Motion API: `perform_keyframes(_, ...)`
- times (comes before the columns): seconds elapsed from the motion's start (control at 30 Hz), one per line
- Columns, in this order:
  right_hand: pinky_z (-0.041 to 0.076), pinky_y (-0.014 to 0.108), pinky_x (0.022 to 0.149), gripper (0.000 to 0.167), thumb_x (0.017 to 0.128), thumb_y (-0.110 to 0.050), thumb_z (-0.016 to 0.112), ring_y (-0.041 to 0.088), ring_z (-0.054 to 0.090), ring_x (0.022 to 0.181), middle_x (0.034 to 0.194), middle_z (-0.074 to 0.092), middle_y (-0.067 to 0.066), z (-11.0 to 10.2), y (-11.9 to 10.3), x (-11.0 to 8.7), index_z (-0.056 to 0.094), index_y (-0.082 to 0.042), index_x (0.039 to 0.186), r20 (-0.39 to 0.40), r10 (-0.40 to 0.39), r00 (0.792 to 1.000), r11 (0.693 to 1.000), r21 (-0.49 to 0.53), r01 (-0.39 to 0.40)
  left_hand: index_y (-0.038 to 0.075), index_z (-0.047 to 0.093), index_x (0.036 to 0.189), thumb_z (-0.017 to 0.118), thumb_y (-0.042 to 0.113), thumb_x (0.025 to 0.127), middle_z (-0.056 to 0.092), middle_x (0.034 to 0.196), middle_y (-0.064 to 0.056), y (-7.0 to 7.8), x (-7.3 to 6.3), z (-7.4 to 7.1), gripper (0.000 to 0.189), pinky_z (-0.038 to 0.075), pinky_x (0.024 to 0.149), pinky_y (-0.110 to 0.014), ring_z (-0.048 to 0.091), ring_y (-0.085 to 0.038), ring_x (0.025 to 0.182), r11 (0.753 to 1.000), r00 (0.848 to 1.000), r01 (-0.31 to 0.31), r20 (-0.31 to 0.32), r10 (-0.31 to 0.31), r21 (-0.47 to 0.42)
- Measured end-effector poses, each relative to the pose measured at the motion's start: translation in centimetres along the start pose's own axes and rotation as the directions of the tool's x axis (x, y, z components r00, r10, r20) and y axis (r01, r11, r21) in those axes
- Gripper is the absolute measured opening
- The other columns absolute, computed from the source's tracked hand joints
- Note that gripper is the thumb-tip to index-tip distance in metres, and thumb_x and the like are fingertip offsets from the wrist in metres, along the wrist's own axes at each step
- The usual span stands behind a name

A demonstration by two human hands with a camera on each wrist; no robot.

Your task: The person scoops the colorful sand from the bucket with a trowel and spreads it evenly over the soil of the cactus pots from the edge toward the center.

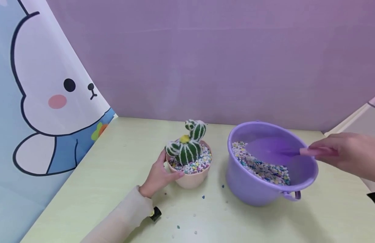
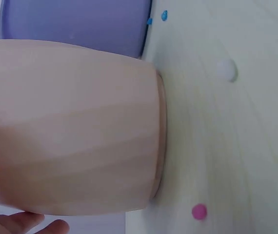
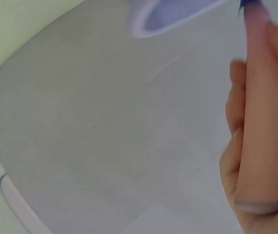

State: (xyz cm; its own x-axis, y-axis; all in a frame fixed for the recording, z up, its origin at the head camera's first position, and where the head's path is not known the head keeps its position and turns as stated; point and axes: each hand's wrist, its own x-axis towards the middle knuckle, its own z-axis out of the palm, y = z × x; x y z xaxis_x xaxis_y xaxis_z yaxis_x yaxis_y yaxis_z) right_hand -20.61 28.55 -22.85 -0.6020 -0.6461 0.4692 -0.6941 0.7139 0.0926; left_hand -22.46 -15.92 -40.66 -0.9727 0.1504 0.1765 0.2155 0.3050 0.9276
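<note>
My left hand point(image 1: 157, 177) holds a pale pink flowerpot point(image 1: 192, 181) at its left side, thumb against the front rim. A knitted-looking green cactus point(image 1: 189, 152) with white stripes and a yellow flower stands in the pot among colourful pebbles point(image 1: 198, 165). Up close in the left wrist view, the flowerpot point(image 2: 80, 126) stands on the table. My right hand point(image 1: 353, 152) grips the pink handle of a trowel point(image 1: 268, 150), its purple blade inside a purple bucket point(image 1: 251, 189), over more pebbles point(image 1: 260, 168). The right wrist view shows fingers wrapped around the trowel point(image 3: 266, 117).
Several loose pebbles point(image 1: 203, 197) lie scattered on the pale table point(image 1: 120, 152) in front of the pot and bucket. A purple backdrop point(image 1: 190, 67) rises behind the table. At the left hangs a sheet with a cartoon figure point(image 1: 47, 91).
</note>
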Motion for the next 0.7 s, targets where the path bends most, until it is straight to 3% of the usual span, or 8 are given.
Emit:
perform_keyframes(0.03,0.039,0.014,0.046,0.045,0.083,-0.058,0.058,-0.006,0.054,0.057,0.067,0.066,-0.016,0.0,0.2,0.0,0.076,-0.017,0.076,0.001,0.019,1.0,0.999,-0.05,-0.019,0.006,0.024,0.15,0.084,0.021,0.07,0.044,0.141,-0.019,0.1,0.0,0.1,0.101,0.022,0.108,-0.06,0.038,-0.037,0.131,1.0,1.0,0.006,-0.003,-0.006,0.001)
perform_keyframes(0.17,0.045,0.03,0.046,0.072,0.089,-0.069,0.028,0.02,0.061,0.059,0.067,0.065,-0.004,0.4,0.7,0.1,0.074,-0.016,0.073,0.004,0.058,0.998,0.979,-0.197,-0.056,0.005,0.024,0.15,0.084,0.021,0.071,0.043,0.142,-0.019,0.2,0.3,0.2,0.101,0.022,0.108,-0.06,0.037,-0.038,0.132,1.0,1.0,0.022,-0.003,-0.022,0.021)
perform_keyframes(0.23,0.047,0.038,0.047,0.053,0.094,-0.055,0.047,0.026,0.062,0.06,0.068,0.065,0.0,0.7,0.8,0.3,0.073,-0.015,0.073,0.03,0.073,0.997,0.97,-0.236,-0.064,0.006,0.023,0.151,0.084,0.022,0.071,0.042,0.143,-0.019,0.2,0.4,0.2,0.102,0.021,0.108,-0.06,0.037,-0.038,0.133,0.999,1.0,0.026,-0.001,-0.026,0.033)
perform_keyframes(0.3,0.048,0.041,0.048,0.027,0.089,-0.035,0.066,0.027,0.061,0.061,0.068,0.063,0.0,1.1,0.9,0.7,0.073,-0.015,0.073,0.067,0.104,0.992,0.958,-0.277,-0.081,0.006,0.022,0.151,0.084,0.022,0.071,0.042,0.144,-0.019,0.1,0.5,0.2,0.103,0.021,0.108,-0.06,0.036,-0.038,0.133,0.999,1.0,0.028,-0.002,-0.028,0.042)
perform_keyframes(0.37,0.047,0.041,0.047,0.006,0.072,-0.01,0.076,0.026,0.059,0.06,0.065,0.061,0.0,1.6,1.0,1.2,0.073,-0.015,0.073,0.099,0.115,0.988,0.945,-0.317,-0.079,0.007,0.022,0.151,0.084,0.023,0.071,0.042,0.144,-0.019,0.1,0.6,0.2,0.102,0.022,0.108,-0.06,0.037,-0.038,0.133,0.998,1.0,0.028,-0.006,-0.028,0.049)
perform_keyframes(0.4,0.046,0.041,0.048,0.022,0.06,0.001,0.076,0.026,0.058,0.061,0.064,0.06,0.001,1.8,1.1,1.5,0.073,-0.015,0.074,0.127,0.123,0.984,0.94,-0.333,-0.074,0.007,0.022,0.151,0.083,0.023,0.071,0.042,0.143,-0.019,0.1,0.6,0.1,0.102,0.022,0.108,-0.06,0.037,-0.038,0.133,0.998,1.0,0.031,-0.009,-0.03,0.053)
perform_keyframes(0.5,0.044,0.04,0.049,0.022,0.064,0.001,0.075,0.026,0.054,0.061,0.062,0.055,0.001,2.3,1.6,2.1,0.074,-0.017,0.076,0.208,0.114,0.971,0.929,-0.369,-0.03,0.009,0.023,0.151,0.083,0.022,0.072,0.044,0.142,-0.019,0.1,0.7,0.3,0.101,0.023,0.108,-0.06,0.038,-0.038,0.132,0.998,0.999,0.038,-0.01,-0.037,0.051)
perform_keyframes(0.7,0.044,0.042,0.049,0.007,0.069,-0.015,0.076,0.023,0.049,0.06,0.06,0.051,-0.001,3.1,2.4,2.8,0.071,-0.019,0.071,0.305,0.049,0.951,0.935,-0.348,0.063,0.01,0.022,0.152,0.081,0.02,0.073,0.044,0.142,-0.019,0.6,1.0,0.6,0.099,0.023,0.108,-0.06,0.038,-0.038,0.132,0.998,0.999,0.052,-0.005,-0.052,0.023)
